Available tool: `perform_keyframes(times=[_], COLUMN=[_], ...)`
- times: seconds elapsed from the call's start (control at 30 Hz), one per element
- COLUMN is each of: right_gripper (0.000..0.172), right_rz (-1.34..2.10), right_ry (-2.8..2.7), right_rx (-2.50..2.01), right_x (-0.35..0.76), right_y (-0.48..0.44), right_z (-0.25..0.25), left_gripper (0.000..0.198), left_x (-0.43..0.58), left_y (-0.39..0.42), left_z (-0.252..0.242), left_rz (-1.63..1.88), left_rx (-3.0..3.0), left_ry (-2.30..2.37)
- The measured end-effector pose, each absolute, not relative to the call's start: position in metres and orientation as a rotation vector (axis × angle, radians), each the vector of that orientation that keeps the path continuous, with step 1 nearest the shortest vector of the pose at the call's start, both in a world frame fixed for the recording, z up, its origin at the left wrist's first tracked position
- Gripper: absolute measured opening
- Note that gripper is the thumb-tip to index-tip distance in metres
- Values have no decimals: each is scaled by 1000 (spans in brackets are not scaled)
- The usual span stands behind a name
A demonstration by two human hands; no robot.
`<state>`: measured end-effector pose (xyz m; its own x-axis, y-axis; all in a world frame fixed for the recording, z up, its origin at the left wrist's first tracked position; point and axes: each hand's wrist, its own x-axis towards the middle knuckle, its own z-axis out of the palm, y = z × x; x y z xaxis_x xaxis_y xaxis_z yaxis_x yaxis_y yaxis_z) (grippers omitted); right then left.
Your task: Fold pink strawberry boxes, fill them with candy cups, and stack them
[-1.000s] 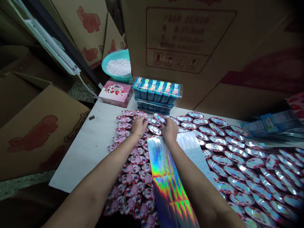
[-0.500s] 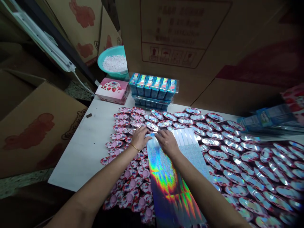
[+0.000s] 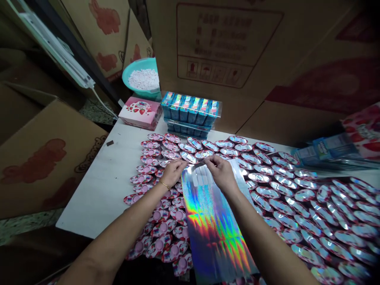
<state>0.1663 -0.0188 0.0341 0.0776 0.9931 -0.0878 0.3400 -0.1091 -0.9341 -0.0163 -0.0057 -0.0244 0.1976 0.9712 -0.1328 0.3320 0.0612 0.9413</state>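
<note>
A shiny holographic sticker sheet [image 3: 215, 221] lies over the rows of small oval packs, with pale peeled gaps near its top edge. Above that edge, a thin sticker strip [image 3: 196, 163] stretches between my hands. My left hand [image 3: 173, 172] pinches the strip's left end, fingers closed. At its other end my right hand [image 3: 221, 172] grips it between thumb and fingers. Left of the sheet, strawberry-printed packs [image 3: 160, 228] show round pink centres. On the right, similar packs [image 3: 285, 204] have shiny oval tops.
Blue boxes [image 3: 190, 113] in clear trays stand at the back beside a pink strawberry box [image 3: 141, 113]. Behind them sits a turquoise basin [image 3: 126, 77] of small white pieces. Large cartons [image 3: 213, 51] wall off the back. More blue packs [image 3: 329, 150] lie at the right.
My right hand has moved right and up from the sheet's top edge, drawing the sticker strip off it. Peeled gaps now show there. My left hand has shifted slightly left.
</note>
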Motion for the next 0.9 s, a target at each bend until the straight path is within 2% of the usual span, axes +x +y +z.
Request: perform_keyframes(times=[0.07,0.2,0.3,0.47,0.6,0.77,0.9], right_gripper=[20,24,25,19,18,17,18], right_rz=[1194,1335,1257,833,528,383,369], right_ry=[-1074,-670,-618,-920,-1083,-1182,-1258], right_rx=[-1567,-1527,-1498,-1693,-1993,-2178,-2217], right_x=[158,132,108,65,36,21,17], right_y=[-14,-11,-7,19,40,46,46], right_z=[24,0,-16,-32,-36,-45,-48], left_gripper=[40,31,29,22,21,20,15], left_x=[-17,-24,-39,-69,-81,-80,-76], left_y=[-7,-6,4,44,82,102,107], left_z=[-20,-13,-13,-28,-39,-38,-37], left_rz=[856,859,886,921,741,420,361], left_rx=[1080,719,676,936,1338,1610,1639], left_ry=[1212,1177,1276,1584,1878,2060,2098])
